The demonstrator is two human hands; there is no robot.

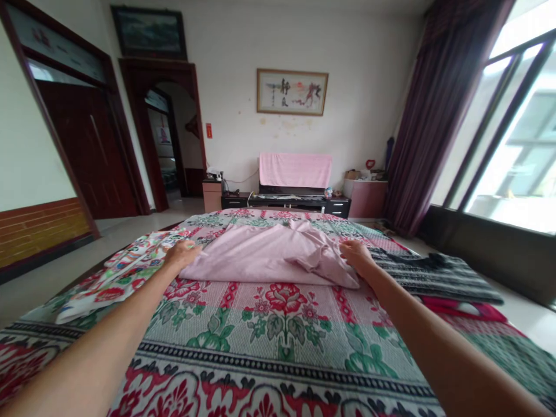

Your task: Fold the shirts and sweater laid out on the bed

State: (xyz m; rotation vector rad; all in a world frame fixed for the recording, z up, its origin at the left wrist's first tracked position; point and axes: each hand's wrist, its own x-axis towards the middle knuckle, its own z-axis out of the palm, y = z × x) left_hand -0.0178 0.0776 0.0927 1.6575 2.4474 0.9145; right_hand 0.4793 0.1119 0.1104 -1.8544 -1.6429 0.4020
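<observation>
A pale pink garment (pixel 256 255), perhaps a shirt, lies stretched sideways across the flowered cloth (pixel 278 341), its long near edge fairly straight and its right part rumpled. My left hand (pixel 182 253) pinches the garment's left end, fingers closed. At the opposite end my right hand (pixel 357 255) is closed on the garment's right side. Both arms reach forward from the bottom corners of the view. The fingertips are partly hidden by the backs of the hands.
A white garment with colourful prints (pixel 117 284) lies at the left. Folded black-and-grey striped clothing (pixel 438 278) rests on a red cloth (pixel 464 308) at the right. Beyond the far edge stands a low black cabinet (pixel 237 202) with a pink-draped screen (pixel 295 169).
</observation>
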